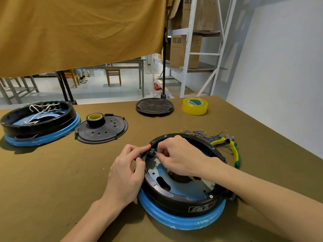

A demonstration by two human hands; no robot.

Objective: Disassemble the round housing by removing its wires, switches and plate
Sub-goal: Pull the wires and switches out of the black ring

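both hands pinch housing's switch

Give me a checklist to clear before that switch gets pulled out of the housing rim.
1. Left hand steadies the round housing at its rim: ok.
2. Right hand pinches the black switch: ok.
3. Wires off the switch terminals: cannot tell, fingers cover them.
4. Blue wires lying outside the housing: ok.
5. Pliers beside the housing: ok.
6. Metal plate inside the housing, not yet removed: ok.
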